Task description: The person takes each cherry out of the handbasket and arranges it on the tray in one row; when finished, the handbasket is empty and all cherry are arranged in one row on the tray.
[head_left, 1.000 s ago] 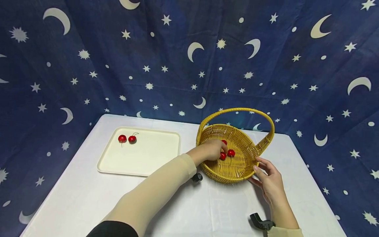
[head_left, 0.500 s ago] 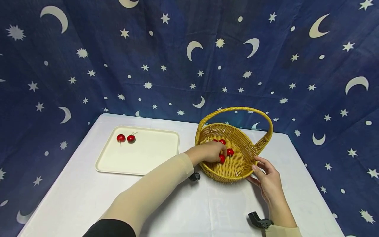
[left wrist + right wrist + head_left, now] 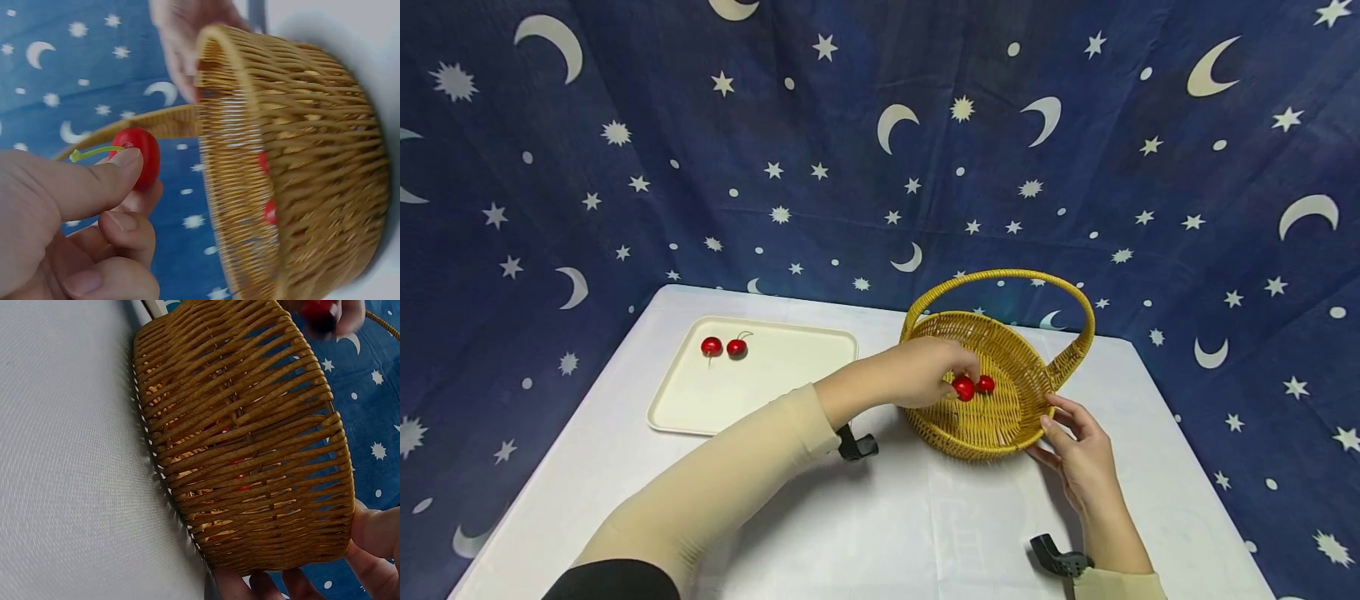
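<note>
My left hand (image 3: 925, 371) pinches a red cherry (image 3: 147, 159) between thumb and fingers, its green stem lying along the thumb. In the head view this hand is over the left side of the yellow wicker basket (image 3: 1000, 429); the left wrist view shows the held cherry above the rim. Another cherry (image 3: 986, 384) lies inside the basket, and bits of red show through the weave in both wrist views. My right hand (image 3: 1088, 467) holds the basket's right side, thumb at the rim and fingers underneath. The left hand hides part of the basket floor.
Left of the basket, a cream tray (image 3: 790, 367) lies on the white table (image 3: 940, 525), with a cherry (image 3: 711, 347) and a second cherry (image 3: 737, 348) near its back left. The basket's tall handle (image 3: 1000, 273) arches over it. A blue star-and-moon cloth (image 3: 835, 133) hangs behind.
My left hand has risen from the basket floor and drawn left and nearer, bringing one cherry up in its fingers. The right hand keeps its hold on the basket.
</note>
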`<state>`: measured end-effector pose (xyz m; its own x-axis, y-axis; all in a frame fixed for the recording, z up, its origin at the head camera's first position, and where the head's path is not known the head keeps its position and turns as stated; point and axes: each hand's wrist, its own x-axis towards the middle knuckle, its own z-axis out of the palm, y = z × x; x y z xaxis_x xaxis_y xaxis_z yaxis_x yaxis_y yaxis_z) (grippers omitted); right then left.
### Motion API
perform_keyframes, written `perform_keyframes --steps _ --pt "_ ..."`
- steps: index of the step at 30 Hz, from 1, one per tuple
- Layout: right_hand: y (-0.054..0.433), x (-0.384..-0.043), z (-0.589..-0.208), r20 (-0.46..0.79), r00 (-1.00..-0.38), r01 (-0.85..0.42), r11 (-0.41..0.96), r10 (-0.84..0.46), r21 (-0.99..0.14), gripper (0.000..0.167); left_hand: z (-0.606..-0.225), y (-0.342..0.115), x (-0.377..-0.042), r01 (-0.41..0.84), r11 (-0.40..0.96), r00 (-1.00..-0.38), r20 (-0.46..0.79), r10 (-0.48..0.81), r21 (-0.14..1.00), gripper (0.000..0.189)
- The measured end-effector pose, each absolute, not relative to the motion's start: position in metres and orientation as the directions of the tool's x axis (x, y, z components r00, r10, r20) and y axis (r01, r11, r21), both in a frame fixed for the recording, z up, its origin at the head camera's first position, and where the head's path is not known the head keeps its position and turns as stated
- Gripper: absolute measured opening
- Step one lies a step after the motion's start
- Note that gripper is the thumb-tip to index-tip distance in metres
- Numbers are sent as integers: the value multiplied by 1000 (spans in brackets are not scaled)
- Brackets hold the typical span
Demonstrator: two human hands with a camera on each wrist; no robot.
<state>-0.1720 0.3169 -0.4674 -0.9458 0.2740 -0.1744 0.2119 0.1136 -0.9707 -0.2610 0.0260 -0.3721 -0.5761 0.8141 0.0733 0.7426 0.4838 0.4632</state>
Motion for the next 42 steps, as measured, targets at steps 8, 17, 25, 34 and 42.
perform_keyframes --steps 8,17,25,34,42 --pt "320 -172 -469 -164 -949 199 109 270 -974 50 -356 -41 -249 697 454 -598 101 795 555 31" --pt "323 -171 -468 -164 -948 196 92 273 -976 49 -389 -118 -257 560 532 -735 85 672 636 37" --pt "319 -174 -469 -169 -950 198 90 264 -976 49 -429 -187 -279 411 643 -872 73 484 646 35" --pt "319 -175 -470 -166 -952 198 103 256 -975 49 -454 -228 -299 238 785 -961 19 277 572 35" --pt "319 -173 -470 -155 -953 190 115 260 -975 49 -461 -229 -304 232 824 -967 28 255 516 28"
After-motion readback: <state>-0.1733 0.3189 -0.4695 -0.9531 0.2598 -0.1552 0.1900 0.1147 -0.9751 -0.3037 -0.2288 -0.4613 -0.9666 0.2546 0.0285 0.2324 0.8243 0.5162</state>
